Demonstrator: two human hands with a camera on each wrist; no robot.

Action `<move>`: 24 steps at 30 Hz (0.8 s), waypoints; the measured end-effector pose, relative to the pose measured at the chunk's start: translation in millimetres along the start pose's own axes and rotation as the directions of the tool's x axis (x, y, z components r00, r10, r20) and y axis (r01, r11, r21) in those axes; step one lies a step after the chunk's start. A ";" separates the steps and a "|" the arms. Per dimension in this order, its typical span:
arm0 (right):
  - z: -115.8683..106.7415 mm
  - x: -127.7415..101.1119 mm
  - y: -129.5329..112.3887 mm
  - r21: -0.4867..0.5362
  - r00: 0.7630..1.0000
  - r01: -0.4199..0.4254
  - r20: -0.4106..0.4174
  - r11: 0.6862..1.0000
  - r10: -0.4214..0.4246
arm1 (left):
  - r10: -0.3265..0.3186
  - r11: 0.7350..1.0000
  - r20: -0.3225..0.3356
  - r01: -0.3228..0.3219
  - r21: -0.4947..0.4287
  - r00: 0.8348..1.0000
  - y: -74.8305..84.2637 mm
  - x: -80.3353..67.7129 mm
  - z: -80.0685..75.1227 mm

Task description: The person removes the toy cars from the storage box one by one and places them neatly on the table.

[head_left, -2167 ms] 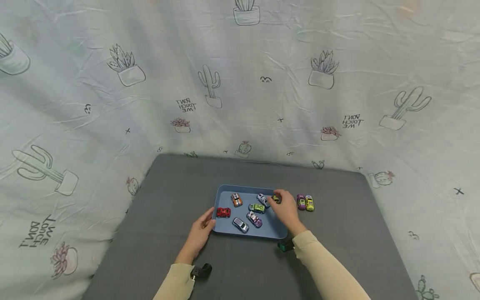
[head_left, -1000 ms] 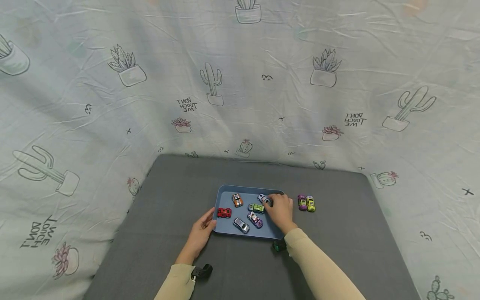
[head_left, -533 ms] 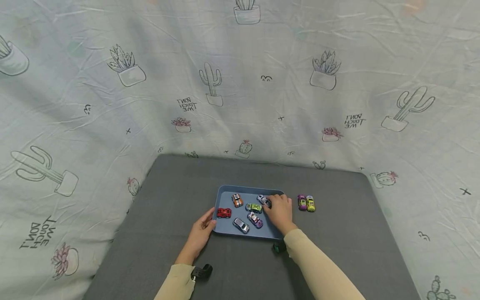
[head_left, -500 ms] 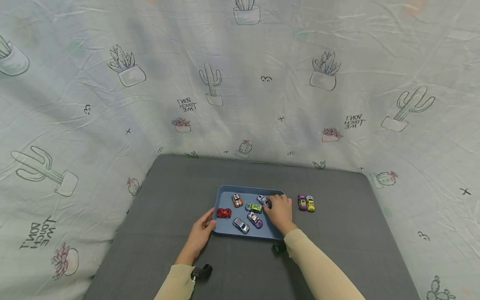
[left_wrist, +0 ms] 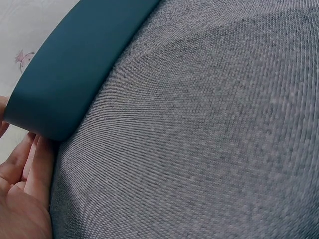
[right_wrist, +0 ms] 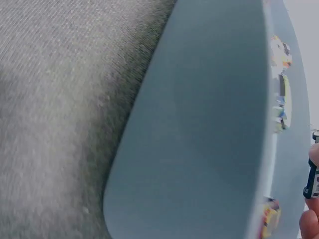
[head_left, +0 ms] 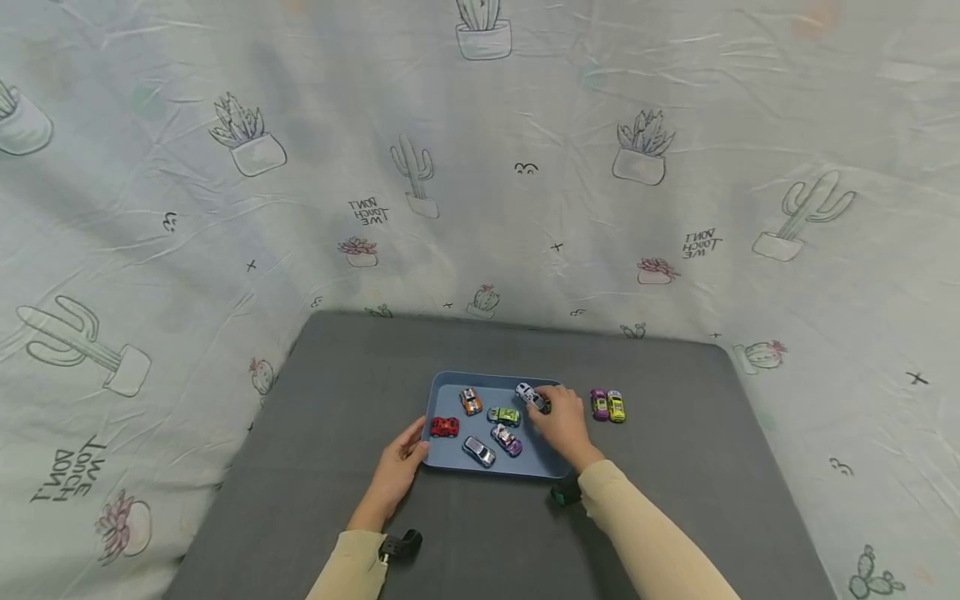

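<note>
A blue tray lies on the grey mat and holds several toy cars: red, orange, green, purple-white and silver. My right hand is at the tray's far right corner, its fingertips curled on a small dark toy car, beside a silver-blue car. My left hand holds the tray's near left corner, with the thumb above the rim and the fingers below it.
A purple car and a yellow car stand side by side on the mat, just right of the tray. A cloth printed with cacti hangs behind and beside the mat. Bare grey mat surrounds the tray.
My right hand came from the tray's far right edge a little inward and stays by the silver-blue car. The green car slid slightly left. My left hand has kept its hold.
</note>
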State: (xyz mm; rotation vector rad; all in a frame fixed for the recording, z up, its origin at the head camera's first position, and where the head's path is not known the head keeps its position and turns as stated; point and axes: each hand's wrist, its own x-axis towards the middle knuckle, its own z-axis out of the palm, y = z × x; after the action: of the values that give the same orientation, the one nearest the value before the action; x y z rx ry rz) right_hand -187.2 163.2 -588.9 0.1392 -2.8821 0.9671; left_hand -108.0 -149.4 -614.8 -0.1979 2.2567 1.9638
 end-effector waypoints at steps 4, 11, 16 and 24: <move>-12.0 -5.9 3.2 0.075 1.000 -0.017 -0.007 0.997 0.018 | -0.006 1.000 -0.014 0.006 -0.002 1.000 0.8 -8.2 3.5; -34.3 -14.8 18.7 0.138 0.999 -0.031 -0.018 0.990 0.034 | -0.015 1.000 -0.038 0.015 -0.001 0.999 2.0 -21.9 11.2; -50.4 -23.5 36.0 0.154 0.997 -0.070 -0.006 0.986 0.072 | -0.017 1.000 -0.058 0.018 0.003 0.998 3.4 -31.5 16.9; -74.9 -36.6 60.5 0.135 0.994 -0.093 -0.044 0.987 0.100 | -0.027 1.000 -0.075 0.026 -0.008 0.997 4.7 -47.3 24.8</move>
State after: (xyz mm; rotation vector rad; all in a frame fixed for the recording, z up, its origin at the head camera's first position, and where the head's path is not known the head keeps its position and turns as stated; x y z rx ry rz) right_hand -153.3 258.6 -569.9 -0.0149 -2.8010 1.1619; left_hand -61.9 -124.0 -604.5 -0.3065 2.2802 1.9840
